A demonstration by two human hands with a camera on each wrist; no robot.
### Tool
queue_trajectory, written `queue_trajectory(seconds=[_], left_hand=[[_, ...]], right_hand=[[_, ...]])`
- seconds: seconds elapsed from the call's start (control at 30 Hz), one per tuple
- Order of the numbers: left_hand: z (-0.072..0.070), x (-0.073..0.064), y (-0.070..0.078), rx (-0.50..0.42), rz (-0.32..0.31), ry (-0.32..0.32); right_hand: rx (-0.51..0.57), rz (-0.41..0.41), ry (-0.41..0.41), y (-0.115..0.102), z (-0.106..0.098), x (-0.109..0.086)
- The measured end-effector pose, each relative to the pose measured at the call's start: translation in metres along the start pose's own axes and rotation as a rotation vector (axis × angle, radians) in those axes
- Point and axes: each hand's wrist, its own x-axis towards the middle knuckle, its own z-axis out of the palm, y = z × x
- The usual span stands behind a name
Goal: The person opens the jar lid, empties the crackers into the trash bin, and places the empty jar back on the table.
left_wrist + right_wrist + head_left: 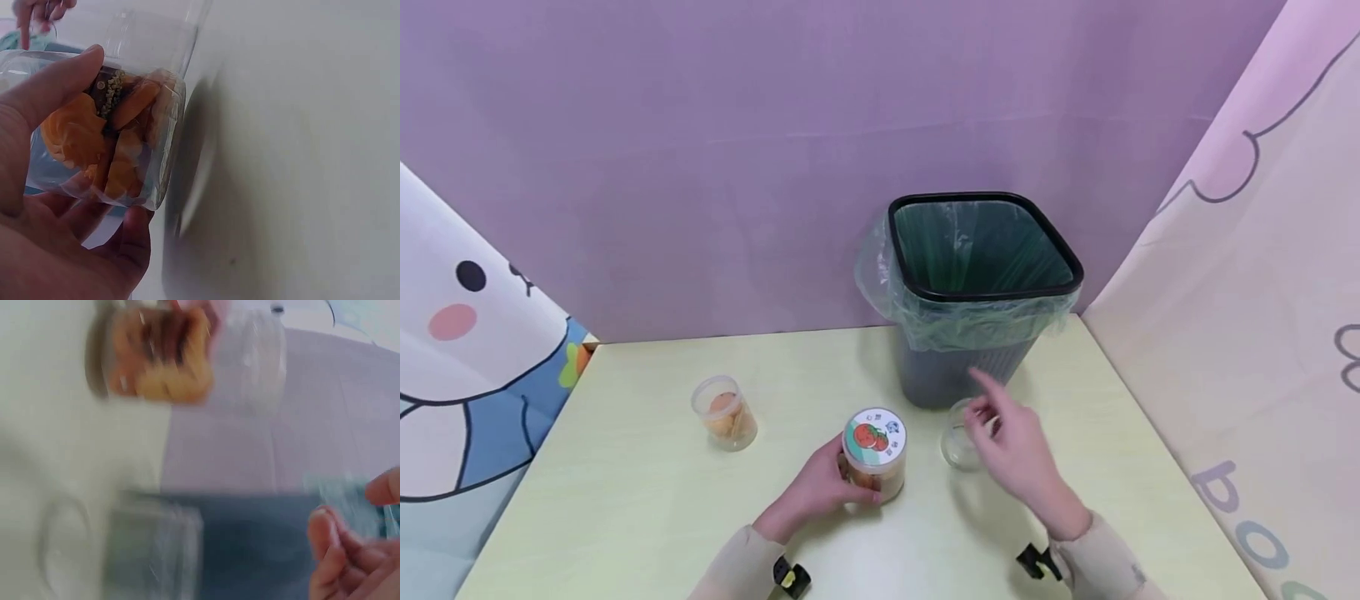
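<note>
My left hand (823, 487) grips a clear plastic jar of cookies (125, 137) around its side, thumb on one face and fingers on the other. On top of this jar is a round printed lid (875, 436) with a red fruit drawing. My right hand (1011, 446) holds nothing; its index finger is extended and the others are bent. Below and beside that hand stands a clear, see-through container (961, 454), partly covered by the fingers in the head view. Farther left, a second clear jar (724, 412) has cookies in its lower part.
A grey trash bin (936, 367) with a black rim and a pale green liner bag stands at the back right of the light table (625, 500). Behind the table hangs a purple cloth (700, 208), with printed cloths at both sides.
</note>
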Motion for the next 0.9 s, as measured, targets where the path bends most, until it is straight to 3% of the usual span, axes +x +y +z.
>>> queue_trajectory(seconds=[0.1, 0.23, 0.4, 0.6, 0.9], left_hand=[[0.002, -0.007, -0.001, 0.008, -0.001, -0.016], [0.005, -0.015, -0.001, 0.013, 0.027, -0.031], [0.008, -0.019, -0.003, -0.006, 0.069, -0.047], [0.008, -0.019, -0.007, -0.023, 0.102, -0.070], [0.009, -0.008, -0.011, 0.155, 0.251, -0.112]], right_hand=[[0.077, -0.107, -0.084, -0.012, 0.019, -0.013], [0.139, -0.121, -0.188, -0.024, 0.041, -0.029], [0.179, -0.044, -0.273, -0.031, 0.062, -0.041], [0.225, 0.064, -0.315, -0.031, 0.077, -0.043], [0.285, 0.226, -0.380, -0.027, 0.088, -0.040]])
